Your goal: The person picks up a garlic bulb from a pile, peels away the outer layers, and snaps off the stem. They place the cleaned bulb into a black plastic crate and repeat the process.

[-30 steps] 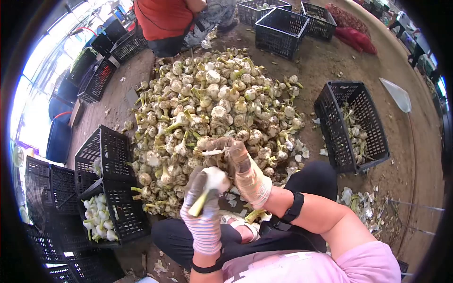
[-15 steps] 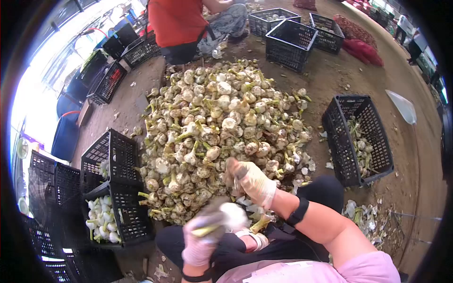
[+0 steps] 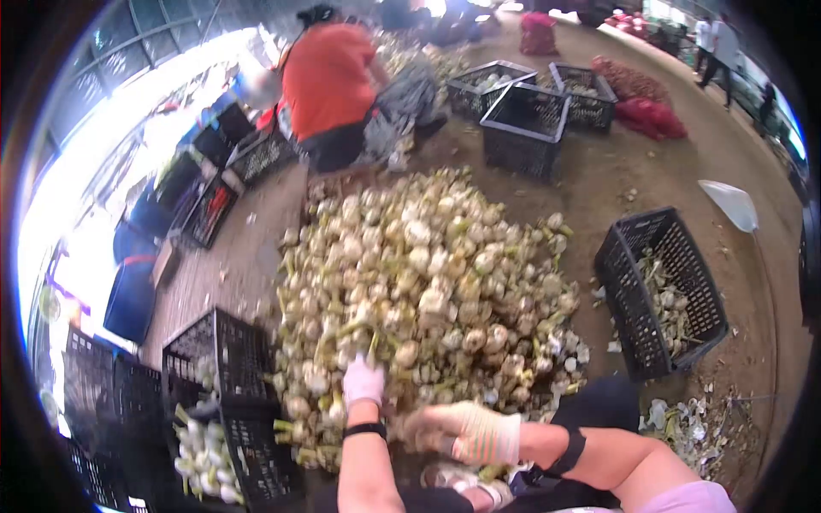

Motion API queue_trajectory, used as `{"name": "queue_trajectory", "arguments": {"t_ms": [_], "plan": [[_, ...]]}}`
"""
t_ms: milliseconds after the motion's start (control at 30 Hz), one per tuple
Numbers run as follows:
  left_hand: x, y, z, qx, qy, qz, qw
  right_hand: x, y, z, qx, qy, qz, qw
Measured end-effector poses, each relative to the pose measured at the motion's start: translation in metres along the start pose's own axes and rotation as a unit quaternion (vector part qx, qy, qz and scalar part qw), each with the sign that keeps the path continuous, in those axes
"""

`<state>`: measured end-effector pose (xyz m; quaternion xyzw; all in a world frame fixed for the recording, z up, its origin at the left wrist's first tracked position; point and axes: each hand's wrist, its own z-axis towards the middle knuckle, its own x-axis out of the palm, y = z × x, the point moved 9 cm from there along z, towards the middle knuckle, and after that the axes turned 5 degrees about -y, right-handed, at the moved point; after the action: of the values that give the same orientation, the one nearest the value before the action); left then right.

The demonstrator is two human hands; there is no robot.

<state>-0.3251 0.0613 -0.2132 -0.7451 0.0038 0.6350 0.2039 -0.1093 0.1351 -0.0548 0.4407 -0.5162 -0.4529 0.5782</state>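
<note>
A big heap of garlic bulbs (image 3: pixel 428 282) with stems, many of them dirt-stained, lies in front of me. My left hand (image 3: pixel 364 381), in a pale glove, reaches into the near side of the heap. Its fingertips are right at a garlic bulb with a green stem, and the bulbs partly hide them. Lower and to the right, my right hand (image 3: pixel 466 430) hovers at the heap's near edge in a striped, cream-coloured glove. Its dirt-browned fingers point left and are smeared by motion; a small dark band shows near them. I cannot tell whether they hold anything.
A black crate (image 3: pixel 248 427) at left holds white, cleaned garlic bulbs (image 3: pixel 205 462). Another crate (image 3: pixel 611 291) at right contains stemmed garlic. Peelings (image 3: pixel 684 427) litter the floor at right. A person in a red top (image 3: pixel 329 81) sits beyond the heap, near several more crates (image 3: pixel 526 141).
My left hand has moved forward into the heap; the white bulb and green stem seen at it before no longer show there. My right hand has come down nearer to me. The view has tilted up.
</note>
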Motion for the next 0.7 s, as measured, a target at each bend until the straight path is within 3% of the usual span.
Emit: {"name": "queue_trajectory", "arguments": {"t_ms": [100, 133, 167, 200, 267, 333, 367, 400, 433, 467, 500, 600, 667, 700], "plan": [[0.000, -0.003, 0.001, -0.013, -0.063, -0.001, 0.998, -0.016, -0.014, 0.005, 0.099, 0.012, -0.283, 0.954], [0.005, 0.004, 0.008, 0.020, -0.081, -0.006, 0.997, -0.020, -0.013, 0.005, 0.101, 0.004, -0.282, 0.954], [0.017, 0.025, 0.009, -0.005, -0.058, -0.192, 0.980, -0.027, -0.012, 0.006, 0.095, -0.025, -0.277, 0.956], [0.026, 0.035, 0.009, -0.031, -0.033, -0.372, 0.927, -0.035, -0.009, 0.007, 0.089, -0.054, -0.272, 0.957], [-0.030, -0.003, -0.033, -0.016, 0.000, -0.506, 0.862, -0.055, -0.012, 0.009, 0.006, -0.172, -0.247, 0.954], [-0.064, -0.030, -0.076, -0.010, 0.054, -0.531, 0.846, -0.064, -0.007, 0.011, 0.148, -0.173, -0.178, 0.957], [-0.078, -0.047, -0.099, -0.019, 0.077, -0.513, 0.855, -0.068, -0.010, 0.011, 0.138, -0.203, -0.170, 0.954], [-0.087, -0.063, -0.122, -0.028, 0.099, -0.495, 0.863, -0.071, -0.022, 0.018, 0.059, -0.241, -0.203, 0.947], [-0.108, -0.087, -0.142, 0.083, 0.038, -0.494, 0.865, -0.066, -0.020, 0.017, 0.075, -0.234, -0.133, 0.960], [-0.088, -0.092, -0.150, 0.071, 0.096, -0.531, 0.839, -0.058, -0.018, 0.017, 0.088, -0.224, -0.062, 0.969], [-0.087, -0.091, -0.160, 0.099, 0.075, -0.533, 0.837, -0.057, -0.055, 0.025, 0.075, -0.217, -0.078, 0.970], [-0.098, -0.094, -0.186, 0.098, 0.046, -0.563, 0.820, -0.046, -0.022, 0.015, 0.104, -0.184, -0.058, 0.976], [-0.126, -0.093, -0.198, 0.174, -0.094, -0.517, 0.833, -0.039, -0.014, 0.007, 0.099, -0.190, -0.024, 0.977], [-0.126, -0.092, -0.199, 0.153, -0.072, -0.468, 0.867, -0.038, -0.018, 0.007, 0.107, -0.184, -0.027, 0.977]]}}
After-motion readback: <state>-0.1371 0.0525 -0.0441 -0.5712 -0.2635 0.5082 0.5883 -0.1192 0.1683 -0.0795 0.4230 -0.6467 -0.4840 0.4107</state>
